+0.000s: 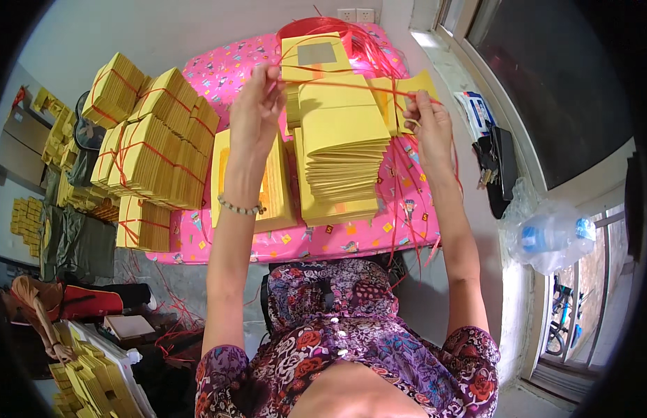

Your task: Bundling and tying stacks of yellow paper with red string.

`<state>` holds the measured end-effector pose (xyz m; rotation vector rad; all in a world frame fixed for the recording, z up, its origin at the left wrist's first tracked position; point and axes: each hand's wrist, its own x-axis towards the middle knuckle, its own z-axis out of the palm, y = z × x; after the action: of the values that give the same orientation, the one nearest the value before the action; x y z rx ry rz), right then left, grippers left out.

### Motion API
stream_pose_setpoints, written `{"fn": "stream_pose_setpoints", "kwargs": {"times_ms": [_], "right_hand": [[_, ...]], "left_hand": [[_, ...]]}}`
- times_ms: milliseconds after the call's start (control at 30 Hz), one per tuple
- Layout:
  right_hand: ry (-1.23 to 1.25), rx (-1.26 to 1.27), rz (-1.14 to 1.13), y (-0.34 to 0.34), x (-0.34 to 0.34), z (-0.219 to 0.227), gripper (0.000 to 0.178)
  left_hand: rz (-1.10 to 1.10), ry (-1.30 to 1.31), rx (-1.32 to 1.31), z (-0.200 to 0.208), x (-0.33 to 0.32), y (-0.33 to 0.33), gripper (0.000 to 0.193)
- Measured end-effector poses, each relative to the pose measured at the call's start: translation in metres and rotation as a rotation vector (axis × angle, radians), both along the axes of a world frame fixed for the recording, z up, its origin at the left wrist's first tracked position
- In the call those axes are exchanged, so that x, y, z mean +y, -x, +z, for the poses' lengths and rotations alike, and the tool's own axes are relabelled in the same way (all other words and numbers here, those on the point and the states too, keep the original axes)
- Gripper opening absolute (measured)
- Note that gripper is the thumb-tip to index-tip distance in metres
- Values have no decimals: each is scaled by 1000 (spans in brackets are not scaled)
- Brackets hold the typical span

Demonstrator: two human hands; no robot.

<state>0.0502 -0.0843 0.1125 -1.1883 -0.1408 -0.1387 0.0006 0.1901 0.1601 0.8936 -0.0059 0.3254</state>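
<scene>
The fingers [268,73] of my left hand [252,104] were pinched close together, and those of my right hand [434,131] were narrowed too, with a red cord [386,90] held between the two. It ran over the far part of a tall stack of folded yellow paper [341,129], which stood around the middle of the surface [316,240]. I saw no knot on that stack, so I judged it not yet bound; whether any cord passed beneath it I could not tell.

Just left of it, toward the near edge, lay a yellow stack with an orange top [271,188], and behind it one bearing a grey square [316,53]. I could make out no finished tie on either, though my arm and the tall stack hid parts of both.

Farther out, along the left edge of the surface, the tied yellow bundles [153,150] were piled up, red strands around them; that share looked done. At the far edge a red coil of cord [313,28] sat with loose strands [379,59] trailing to its right, so plenty seemed left for the untied stacks. Beyond the near left corner, red scraps [177,320] littered the floor.
</scene>
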Motion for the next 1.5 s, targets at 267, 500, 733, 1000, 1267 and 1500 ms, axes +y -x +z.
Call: {"fn": "stream_pose_setpoints", "kwargs": {"times_ms": [267,500,733,1000,1267,1500], "right_hand": [[103,134,-4,-7,0,-45,31],[203,287,117,-5,1,-69,29],[310,284,295,-13,7,-105,36],[355,398,358,2,17,-99,35],[360,551,342,8,20,-88,35],[350,507,352,5,30,-92,36]], "left_hand": [[54,-24,209,-56,9,23,16],[-100,-22,454,-93,15,26,18],[-271,-646,648,-88,12,6,23],[-539,-890,862,-103,19,-23,28],[-673,-1049,730,-88,1,-28,30],[-776,-585,949,-120,21,-46,31]]}}
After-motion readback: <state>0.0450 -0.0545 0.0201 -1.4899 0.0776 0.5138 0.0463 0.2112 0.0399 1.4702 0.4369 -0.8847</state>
